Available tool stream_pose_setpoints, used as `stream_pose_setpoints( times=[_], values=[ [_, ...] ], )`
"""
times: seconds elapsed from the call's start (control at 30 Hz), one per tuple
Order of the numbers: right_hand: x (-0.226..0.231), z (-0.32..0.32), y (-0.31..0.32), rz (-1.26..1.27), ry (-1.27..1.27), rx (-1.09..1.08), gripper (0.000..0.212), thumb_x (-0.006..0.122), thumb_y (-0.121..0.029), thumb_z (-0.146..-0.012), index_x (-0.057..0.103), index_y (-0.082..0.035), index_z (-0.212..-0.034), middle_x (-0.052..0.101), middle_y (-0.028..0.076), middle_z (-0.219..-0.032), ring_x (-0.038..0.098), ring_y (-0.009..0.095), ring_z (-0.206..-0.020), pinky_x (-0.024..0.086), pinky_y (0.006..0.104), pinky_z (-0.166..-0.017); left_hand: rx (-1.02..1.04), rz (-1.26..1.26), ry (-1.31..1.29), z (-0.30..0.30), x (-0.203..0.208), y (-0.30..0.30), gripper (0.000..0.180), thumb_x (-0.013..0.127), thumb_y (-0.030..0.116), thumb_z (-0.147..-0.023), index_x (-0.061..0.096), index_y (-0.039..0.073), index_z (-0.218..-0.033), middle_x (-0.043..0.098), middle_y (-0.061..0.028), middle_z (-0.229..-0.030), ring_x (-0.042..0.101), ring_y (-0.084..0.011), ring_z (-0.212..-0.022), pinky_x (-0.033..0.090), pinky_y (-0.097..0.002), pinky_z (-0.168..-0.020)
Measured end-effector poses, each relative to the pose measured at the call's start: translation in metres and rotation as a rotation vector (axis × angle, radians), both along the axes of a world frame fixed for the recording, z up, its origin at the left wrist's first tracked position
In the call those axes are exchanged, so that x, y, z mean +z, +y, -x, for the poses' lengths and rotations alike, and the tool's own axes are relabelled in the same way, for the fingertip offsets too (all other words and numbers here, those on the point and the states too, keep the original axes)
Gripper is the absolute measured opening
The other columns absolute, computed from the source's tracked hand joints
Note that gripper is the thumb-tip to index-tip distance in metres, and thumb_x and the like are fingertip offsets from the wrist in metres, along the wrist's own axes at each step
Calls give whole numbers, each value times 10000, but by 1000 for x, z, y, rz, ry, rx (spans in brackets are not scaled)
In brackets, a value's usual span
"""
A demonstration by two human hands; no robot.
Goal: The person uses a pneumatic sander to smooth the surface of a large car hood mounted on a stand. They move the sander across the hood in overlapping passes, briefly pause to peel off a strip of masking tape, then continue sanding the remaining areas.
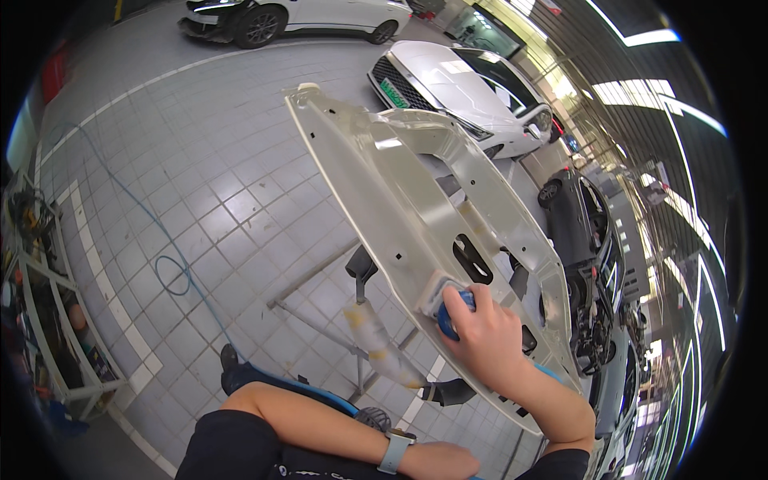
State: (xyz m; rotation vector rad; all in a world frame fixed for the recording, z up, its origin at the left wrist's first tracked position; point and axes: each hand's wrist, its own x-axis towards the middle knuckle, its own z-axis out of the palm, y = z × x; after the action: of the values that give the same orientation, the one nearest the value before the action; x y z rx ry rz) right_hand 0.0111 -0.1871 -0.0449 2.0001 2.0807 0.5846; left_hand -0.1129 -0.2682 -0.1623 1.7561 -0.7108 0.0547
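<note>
— Any signs or labels to record?

— One. A green number plate [394, 94], a small rectangle, sits on the nose of the white car [456, 88]. It lies far above the right hand [480, 332], which grips a blue pad [450, 318], and a little to its left.

— Screens?

— A wristwatch [394, 450] on a pale blue strap, just left of the left hand [440, 462]. Its face cannot be made out.

— Packages?

— None that I can make out.

A vehicle body repair workshop is indicated. White cars [460, 88] and a dark car [580, 220] with its front stripped are parked on a grey tiled floor [200, 208] marked with white lines. An unpainted body panel [400, 184] is mounted on a metal stand [360, 320]. A blue hose [172, 268] is laid across the floor.
</note>
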Motion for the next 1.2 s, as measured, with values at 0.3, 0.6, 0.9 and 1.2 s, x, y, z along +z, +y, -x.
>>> stream_pose_setpoints(
  times=[0.3, 0.6, 0.9, 1.2],
  values=[
    [-9, 37, 88, -67, -24, -85, 623, 886, -265, -736, 600, -153, -1279, 617, 126, -1076, 720, 270, -726, 573, 377, -593, -54, -29, 10, 51, 3, 82, 455, 632, 361, -961, 737, -67, -849, 696, -316, -821, 698, -501, -815, 559, -577, -771],
    [-9, 70, 130, -126, 8, -157, 588, 899, -286, -748, 633, -149, -1255, 631, 131, -1088, 715, 273, -726, 570, 383, -591, -148, 43, 2, 86, 3, 146, 462, 617, 372, -965, 739, -65, -882, 707, -313, -861, 701, -490, -823, 559, -567, -763],
    [4, 101, 275, -218, 46, -125, 582, 869, -302, -804, 613, -185, -1314, 641, 136, -1078, 731, 337, -745, 580, 441, -595, -53, 82, 91, 123, 2, 191, 445, 583, 367, -999, 743, -34, -888, 712, -301, -861, 705, -487, -842, 556, -564, -781],
    [12, 96, 285, -138, 9, -85, 588, 885, -282, -777, 591, -195, -1279, 636, 149, -1088, 733, 334, -713, 574, 454, -578, -1, 96, 135, 135, 11, 193, 431, 595, 363, -995, 743, -28, -892, 710, -297, -848, 706, -484, -835, 553, -564, -780]
  ],
)
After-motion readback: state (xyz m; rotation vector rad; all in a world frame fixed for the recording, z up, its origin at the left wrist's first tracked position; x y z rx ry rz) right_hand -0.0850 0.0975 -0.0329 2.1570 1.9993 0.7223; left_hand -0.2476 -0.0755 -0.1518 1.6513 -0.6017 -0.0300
